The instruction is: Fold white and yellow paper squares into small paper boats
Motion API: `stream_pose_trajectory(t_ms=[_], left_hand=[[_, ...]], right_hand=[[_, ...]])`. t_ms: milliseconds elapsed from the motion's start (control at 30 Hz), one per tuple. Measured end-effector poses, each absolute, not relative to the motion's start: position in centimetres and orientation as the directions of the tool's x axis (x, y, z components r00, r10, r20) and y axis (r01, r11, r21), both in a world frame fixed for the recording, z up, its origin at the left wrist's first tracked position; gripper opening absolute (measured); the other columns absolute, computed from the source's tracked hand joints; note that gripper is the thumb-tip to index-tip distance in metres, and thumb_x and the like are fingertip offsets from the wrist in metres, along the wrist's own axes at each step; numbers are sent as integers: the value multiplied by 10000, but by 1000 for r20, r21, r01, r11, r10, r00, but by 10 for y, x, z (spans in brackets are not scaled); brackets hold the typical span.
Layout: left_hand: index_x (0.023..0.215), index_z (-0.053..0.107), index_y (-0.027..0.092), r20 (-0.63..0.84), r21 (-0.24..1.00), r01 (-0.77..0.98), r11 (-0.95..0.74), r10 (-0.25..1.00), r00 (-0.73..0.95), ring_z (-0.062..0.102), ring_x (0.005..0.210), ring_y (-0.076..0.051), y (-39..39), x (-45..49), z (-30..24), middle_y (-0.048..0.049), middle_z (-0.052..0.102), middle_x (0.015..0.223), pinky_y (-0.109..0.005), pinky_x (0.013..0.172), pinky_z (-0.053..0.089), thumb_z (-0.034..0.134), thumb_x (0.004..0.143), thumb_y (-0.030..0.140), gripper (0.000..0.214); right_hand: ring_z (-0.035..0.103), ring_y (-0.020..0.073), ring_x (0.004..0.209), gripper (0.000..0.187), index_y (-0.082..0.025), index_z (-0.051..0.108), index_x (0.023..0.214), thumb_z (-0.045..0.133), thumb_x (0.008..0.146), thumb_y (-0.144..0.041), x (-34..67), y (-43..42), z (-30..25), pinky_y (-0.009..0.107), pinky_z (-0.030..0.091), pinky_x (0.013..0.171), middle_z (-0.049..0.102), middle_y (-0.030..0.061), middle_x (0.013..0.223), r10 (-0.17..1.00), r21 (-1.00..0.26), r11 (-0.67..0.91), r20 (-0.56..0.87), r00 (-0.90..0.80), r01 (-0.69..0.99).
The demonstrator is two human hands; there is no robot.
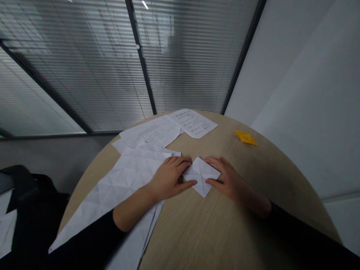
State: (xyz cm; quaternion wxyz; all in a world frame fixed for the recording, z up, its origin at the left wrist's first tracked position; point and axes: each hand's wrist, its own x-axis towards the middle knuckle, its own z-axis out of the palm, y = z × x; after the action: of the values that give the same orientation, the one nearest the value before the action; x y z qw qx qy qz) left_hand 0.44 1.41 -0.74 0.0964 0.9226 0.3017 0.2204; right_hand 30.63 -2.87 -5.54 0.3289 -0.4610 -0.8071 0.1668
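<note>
A small folded square of white paper [201, 173] lies on the wooden table, turned so a corner points toward me, with crease lines crossing at its middle. My left hand [172, 176] grips its left side, thumb on top near the centre and fingers along the upper left edge. On the other side my right hand [225, 177] pinches the right part, thumb and forefinger on either side of the right corner. The undersides of the fingertips are hidden. Beneath my left forearm spreads a large creased white sheet [112, 191].
Printed sheets [194, 123] overlap at the table's far edge. A yellow folded paper piece [246, 137] rests at the far right of the round table [225, 232]. A black chair [30, 187] stands at the left. Glass with blinds [180, 75] and a white wall [315, 93] lie beyond.
</note>
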Motion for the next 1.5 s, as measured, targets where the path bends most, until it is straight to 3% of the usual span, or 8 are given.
stream_pose_trajectory(t_ms=[167, 433, 667, 800, 933, 1100, 1333, 1500], left_hand=[[1439, 665, 224, 363, 331, 511, -794, 607, 708, 718, 1351, -382, 15, 4, -9, -159, 739, 1502, -583, 1159, 546, 830, 1020, 592, 581], [1269, 646, 237, 361, 456, 486, -745, 654, 665, 743, 1114, -333, 15, 4, -8, -113, 782, 1225, -533, 1002, 574, 840, 996, 532, 446], [1419, 667, 245, 370, 558, 419, -716, 666, 647, 746, 1044, -294, 14, 7, -9, -76, 787, 1151, -494, 990, 577, 867, 988, 464, 523], [1396, 706, 240, 394, 705, 288, -649, 695, 602, 752, 954, -227, 10, 8, -4, -56, 803, 1103, -390, 879, 601, 805, 1064, 408, 385], [1205, 776, 262, 600, 490, 237, -839, 522, 606, 760, 1088, -237, 7, 3, 7, -67, 825, 1166, -433, 1013, 576, 685, 1154, 314, 116], [1207, 753, 276, 619, 251, 296, -922, 388, 683, 744, 1102, -254, 9, -2, 7, -59, 833, 1192, -470, 1075, 529, 597, 1151, 231, 171], [1144, 752, 247, 370, 342, 311, -887, 431, 823, 753, 1118, -284, 11, 5, 0, -77, 816, 1195, -460, 1048, 525, 695, 1006, 261, 149], [1102, 760, 237, 363, 335, 310, -890, 425, 829, 761, 1084, -269, 11, 5, 4, -76, 816, 1141, -445, 1015, 520, 648, 1139, 417, 216]], right_hand=[[764, 307, 1101, 851, -345, 468, 1683, 830, 929, -190, 301, -32, -55, 586, 662, 1065, 726, 129, 1424, 891, -713, 450, 397, -219, 538], [738, 262, 983, 800, -314, 512, 1664, 773, 917, -197, 301, -32, -53, 515, 662, 1001, 744, 77, 1199, 912, -749, 407, 369, -180, 523], [784, 264, 1000, 408, -301, 744, 1408, 735, 1002, -258, 300, -33, -42, 404, 683, 866, 804, 66, 1111, 915, -737, 399, 357, -186, 545], [798, 285, 1037, 129, -269, 793, 1165, 717, 1061, -258, 301, -34, -28, 486, 691, 995, 825, 83, 1085, 813, -613, 558, 538, -222, 559], [796, 265, 995, 231, -327, 791, 1129, 648, 1083, -151, 307, -43, -19, 618, 592, 1225, 817, 28, 1016, 646, -430, 707, 717, -264, 561], [791, 241, 1051, 440, -350, 773, 1232, 537, 1046, -29, 318, -43, -18, 614, 543, 1284, 834, 17, 1146, 545, -247, 797, 688, -480, 550], [757, 299, 1099, 303, -265, 793, 1203, 678, 970, -109, 319, -26, -26, 584, 587, 1171, 821, 81, 1150, 612, -259, 790, 391, -687, 556], [748, 296, 1050, 117, -246, 772, 1156, 727, 1052, -220, 316, -28, -23, 506, 626, 989, 809, 83, 1093, 633, -325, 774, 384, -672, 543]])
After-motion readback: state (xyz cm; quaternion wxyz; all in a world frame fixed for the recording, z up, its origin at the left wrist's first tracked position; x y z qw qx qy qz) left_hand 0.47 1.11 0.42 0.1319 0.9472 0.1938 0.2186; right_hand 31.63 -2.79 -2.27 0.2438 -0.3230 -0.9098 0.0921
